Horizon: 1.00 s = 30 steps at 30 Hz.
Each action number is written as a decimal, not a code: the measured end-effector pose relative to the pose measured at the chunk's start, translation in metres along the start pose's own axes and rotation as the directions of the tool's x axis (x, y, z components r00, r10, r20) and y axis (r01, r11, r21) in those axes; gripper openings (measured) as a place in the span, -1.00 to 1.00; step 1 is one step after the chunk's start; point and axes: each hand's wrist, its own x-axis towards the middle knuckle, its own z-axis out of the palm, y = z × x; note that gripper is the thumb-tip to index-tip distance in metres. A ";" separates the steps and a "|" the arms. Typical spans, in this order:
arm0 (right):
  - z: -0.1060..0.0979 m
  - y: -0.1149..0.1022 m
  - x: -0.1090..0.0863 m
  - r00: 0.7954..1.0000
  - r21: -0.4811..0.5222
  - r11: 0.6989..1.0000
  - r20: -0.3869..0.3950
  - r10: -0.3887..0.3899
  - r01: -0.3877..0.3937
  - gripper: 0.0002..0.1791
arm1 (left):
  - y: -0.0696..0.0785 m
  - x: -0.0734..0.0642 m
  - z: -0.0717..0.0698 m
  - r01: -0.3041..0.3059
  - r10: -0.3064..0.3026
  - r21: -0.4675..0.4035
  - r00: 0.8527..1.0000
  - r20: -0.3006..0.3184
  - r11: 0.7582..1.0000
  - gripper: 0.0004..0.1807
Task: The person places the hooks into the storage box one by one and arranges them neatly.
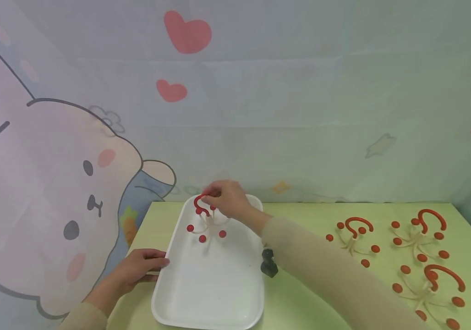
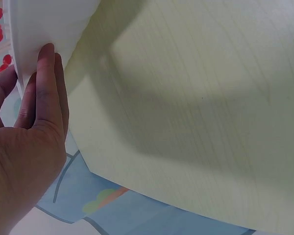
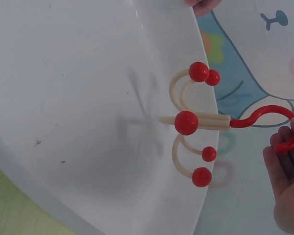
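Observation:
My right hand (image 1: 228, 198) pinches the red hook of a multi-arm hanger (image 1: 209, 222) over the far end of a white tray (image 1: 208, 286). Several curved cream arms with red ball tips spread from its stem. In the right wrist view the hanger (image 3: 215, 121) shows side-on above the tray floor, its shadow cast below, with finger and thumb of the right hand (image 3: 290, 188) at the hook's end. At the tray's left side, my left hand (image 1: 138, 268) grips the rim. The left wrist view shows that hand (image 2: 41, 120) with thumb inside the rim and fingers along the outer wall.
Three similar hangers stand on the right of the pale green table (image 1: 301, 298): one nearer the tray (image 1: 353, 243), one at the back right (image 1: 418, 236), one in front (image 1: 427, 293). A small black object (image 1: 269, 263) sits beside the tray. A printed backdrop (image 1: 281, 137) rises behind.

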 end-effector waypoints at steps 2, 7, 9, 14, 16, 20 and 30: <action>0.004 0.002 0.002 1.000 -0.002 1.000 -0.009 0.003 -0.003 -0.85 | 0.000 0.000 0.000 0.000 0.000 0.000 1.000 -0.001 1.000 -0.56; 0.014 0.008 0.007 0.999 -0.023 1.000 -0.034 -0.001 0.000 -0.88 | -0.001 0.001 -0.001 0.000 0.000 -0.006 1.000 0.009 1.000 -0.57; 0.018 0.011 0.009 0.999 -0.030 1.000 -0.039 0.003 -0.005 -0.89 | -0.001 0.001 -0.001 0.002 -0.002 -0.004 1.000 0.011 1.000 -0.57; 0.025 0.018 0.012 0.998 -0.038 0.999 -0.055 0.018 -0.020 -0.89 | 0.001 -0.001 0.001 0.001 -0.001 -0.003 1.000 -0.001 1.000 -0.57; 0.026 0.020 0.013 0.998 -0.044 0.999 -0.061 0.021 -0.024 -0.89 | 0.001 -0.001 0.002 0.007 -0.007 -0.004 1.000 -0.013 1.000 -0.57; 0.028 0.022 0.014 0.997 -0.058 0.998 -0.070 0.035 -0.039 -0.88 | 0.000 0.001 0.004 0.021 -0.021 0.006 0.999 -0.043 1.000 -0.59; 0.035 0.023 0.017 0.996 -0.060 0.998 -0.085 0.024 -0.029 -0.89 | -0.001 0.003 0.004 0.024 -0.023 0.016 0.998 -0.058 1.000 -0.59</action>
